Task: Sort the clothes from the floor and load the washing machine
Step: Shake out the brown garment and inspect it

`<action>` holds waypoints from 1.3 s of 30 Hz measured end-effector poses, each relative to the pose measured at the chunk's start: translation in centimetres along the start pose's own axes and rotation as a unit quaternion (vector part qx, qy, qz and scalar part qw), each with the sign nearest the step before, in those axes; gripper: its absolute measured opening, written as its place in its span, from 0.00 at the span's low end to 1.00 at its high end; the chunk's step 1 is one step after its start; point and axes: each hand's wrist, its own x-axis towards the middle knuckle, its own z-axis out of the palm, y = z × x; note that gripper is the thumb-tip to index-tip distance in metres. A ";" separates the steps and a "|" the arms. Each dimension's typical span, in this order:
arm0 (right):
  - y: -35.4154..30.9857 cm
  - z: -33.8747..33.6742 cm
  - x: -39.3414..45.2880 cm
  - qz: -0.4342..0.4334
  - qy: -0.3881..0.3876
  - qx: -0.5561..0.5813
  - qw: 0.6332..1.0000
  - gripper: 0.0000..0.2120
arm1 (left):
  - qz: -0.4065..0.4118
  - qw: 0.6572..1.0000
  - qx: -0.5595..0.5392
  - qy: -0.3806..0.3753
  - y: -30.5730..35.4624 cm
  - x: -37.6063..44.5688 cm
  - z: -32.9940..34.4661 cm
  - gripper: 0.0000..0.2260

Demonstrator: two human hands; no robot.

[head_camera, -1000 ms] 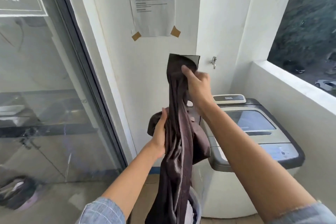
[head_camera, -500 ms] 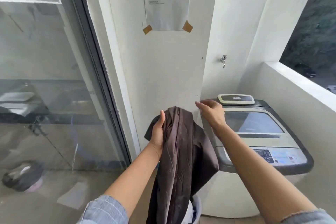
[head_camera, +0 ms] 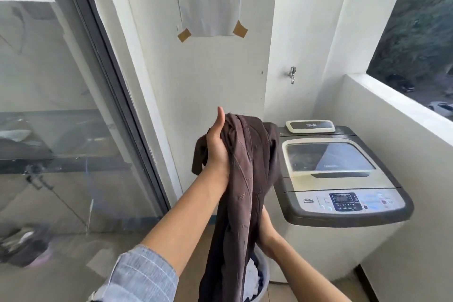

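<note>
Head view: brown garment [head_camera: 247,179] hangs vertical, both hands gripping.

Garment [head_camera: 247,179] left of washing machine [head_camera: 343,193], above basket [head_camera: 262,274]

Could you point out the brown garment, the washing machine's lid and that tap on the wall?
brown garment [head_camera: 247,154]: head view, on the upper fold beside the left hand.
washing machine lid [head_camera: 328,155]: head view, on its glass window.
tap [head_camera: 292,75]: head view, on its metal body.
</note>
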 end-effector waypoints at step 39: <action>-9.1 1.9 -1.0 0.013 -0.114 0.244 0.963 0.38 | -0.256 0.944 0.196 -0.072 0.4 -1.5 -2.6 0.15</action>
